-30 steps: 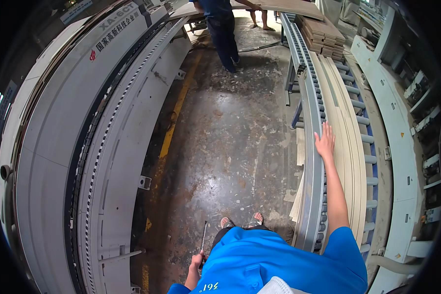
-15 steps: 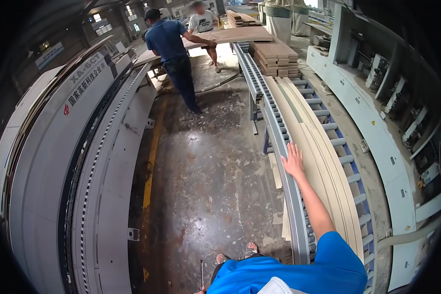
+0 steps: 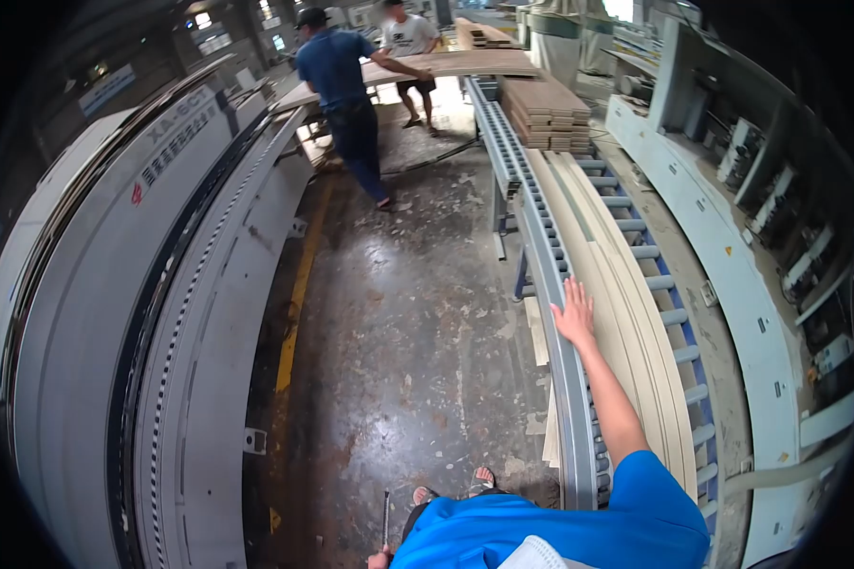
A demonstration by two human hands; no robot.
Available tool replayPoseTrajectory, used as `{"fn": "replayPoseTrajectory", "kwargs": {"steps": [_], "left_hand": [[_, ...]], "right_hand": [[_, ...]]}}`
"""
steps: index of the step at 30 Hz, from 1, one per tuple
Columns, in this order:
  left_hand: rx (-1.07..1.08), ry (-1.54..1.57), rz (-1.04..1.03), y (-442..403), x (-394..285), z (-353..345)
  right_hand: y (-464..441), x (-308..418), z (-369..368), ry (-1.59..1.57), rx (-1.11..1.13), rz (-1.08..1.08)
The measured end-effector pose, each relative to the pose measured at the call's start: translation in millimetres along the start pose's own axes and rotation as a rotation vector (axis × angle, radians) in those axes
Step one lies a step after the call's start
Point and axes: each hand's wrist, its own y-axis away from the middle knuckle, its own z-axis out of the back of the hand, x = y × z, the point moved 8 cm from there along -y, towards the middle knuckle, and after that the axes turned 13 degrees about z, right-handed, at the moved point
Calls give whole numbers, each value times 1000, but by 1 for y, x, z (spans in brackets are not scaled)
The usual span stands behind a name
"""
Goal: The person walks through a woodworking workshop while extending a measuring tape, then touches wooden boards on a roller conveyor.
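My right hand [image 3: 575,315] lies with its fingers spread at the left edge of the long pale wooden boards [image 3: 626,351], beside the metal rail [image 3: 562,365] of the roller conveyor. Whether the palm presses on the boards or the rail, I cannot tell. At the bottom edge, my left hand [image 3: 380,559] is partly cut off. Its fingers are closed around a thin dark rod [image 3: 385,522] that points upward.
A long white machine [image 3: 199,332] lines the left side. Ahead, one person [image 3: 337,81] in dark blue grips a wide brown panel [image 3: 455,64]; another person [image 3: 410,38] stands behind it. Stacked brown boards [image 3: 546,114] sit at the conveyor's far end. Grey-white cabinets [image 3: 721,228] run along the right.
My view has shifted slightly, and more of my left hand shows. The person in dark blue has changed leg position. My right hand stays at the boards' edge.
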Motion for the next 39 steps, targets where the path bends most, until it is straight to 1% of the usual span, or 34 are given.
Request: {"fn": "replayPoseTrajectory", "kwargs": {"steps": [1, 3, 4, 5, 8, 10, 12, 13, 17, 20, 25, 28, 29, 32, 39], "left_hand": [[1, 14, 22, 6, -5, 7], [173, 672, 638, 26, 19, 16], [255, 1000, 942, 44, 21, 18], [252, 1007, 954, 53, 6, 41], [152, 793, 732, 59, -29, 100], [174, 822, 785, 60, -38, 110], [217, 875, 874, 67, -39, 109], [217, 876, 880, 68, -38, 106], [190, 796, 825, 68, -40, 110], [210, 820, 934, 76, -39, 109], [183, 807, 917, 77, -28, 93], [178, 874, 840, 74, -19, 77], [178, 875, 844, 74, -19, 78], [324, 948, 1006, 78, -22, 76], [314, 952, 996, 75, -16, 64]], "right_hand": [[0, 0, 0, 4, -4, -4], [-1, 3, 1, -4, 9, 6], [-1, 2, 1, -4, 11, -7], [-1, 1, 0, -5, 12, -22], [-1, 0, -2, 2, -6, -8], [-1, 0, -2, 7, -13, -1], [-1, 0, 0, 2, -21, -3], [-1, 0, 0, -2, -24, -4], [0, 1, 1, -12, -28, -2], [-1, 1, 1, -12, -32, -4], [-1, 1, 2, -22, -34, -14], [-1, 1, 3, -20, -45, -6], [-1, 1, 3, -18, -51, -3], [-1, 1, 2, -25, -62, 4], [0, 1, 4, -31, -62, 5]]}}
